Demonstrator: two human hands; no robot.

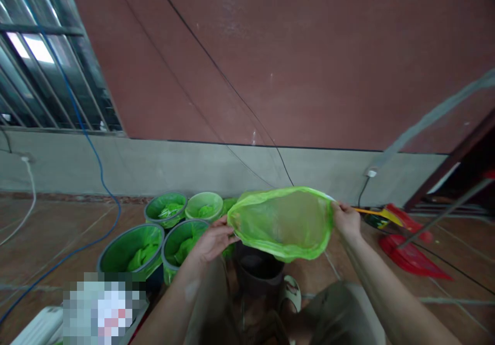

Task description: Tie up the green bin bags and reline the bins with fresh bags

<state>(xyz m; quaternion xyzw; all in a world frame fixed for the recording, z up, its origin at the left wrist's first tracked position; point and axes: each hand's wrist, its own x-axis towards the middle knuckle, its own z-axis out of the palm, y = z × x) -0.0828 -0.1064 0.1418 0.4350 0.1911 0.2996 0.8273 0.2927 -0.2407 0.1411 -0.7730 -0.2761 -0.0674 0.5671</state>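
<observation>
A translucent green plastic bag (282,224) is stretched wide open between my two hands. My left hand (212,241) pinches its left rim, fingers closed on the plastic. My right hand (347,220) grips the right rim the same way. The bag's mouth hangs just above a dark brown bin (260,273) that stands on the floor between my knees.
Several bins lined with green bags (131,252) stand in a cluster at the left on the tiled floor. A red dustpan (410,257) and a broom handle lie at the right. A blue cable (96,164) trails down the wall and across the floor.
</observation>
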